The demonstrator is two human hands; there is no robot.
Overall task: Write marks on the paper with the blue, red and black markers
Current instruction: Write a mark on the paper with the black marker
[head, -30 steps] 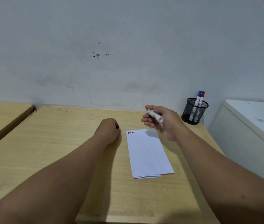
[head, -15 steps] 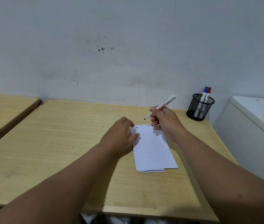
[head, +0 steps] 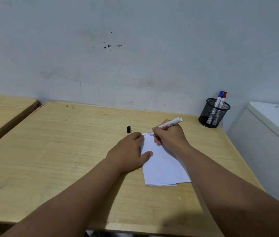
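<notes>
A wooden desk stands against a scuffed wall; a second desk lies to its left and a white cabinet to its right. The folded white paper lies right of the desk's centre. The left hand rests flat, fingers spread and relaxed, pinning the paper's left edge. The right hand curls its fingers closed around the black marker in a writing grip, the tip at the paper's far edge; whether it touches cannot be told. A black mesh cup at the far right corner holds the blue marker and the red marker, both capped. The black cap lies alone on the desk beyond the left hand. Small blue and red marks already show on the paper's far left corner. Judged step: the black mark, seemingly the last of three. The next move likely calls for a short, light stroke beside these marks, the paper held firm.
</notes>
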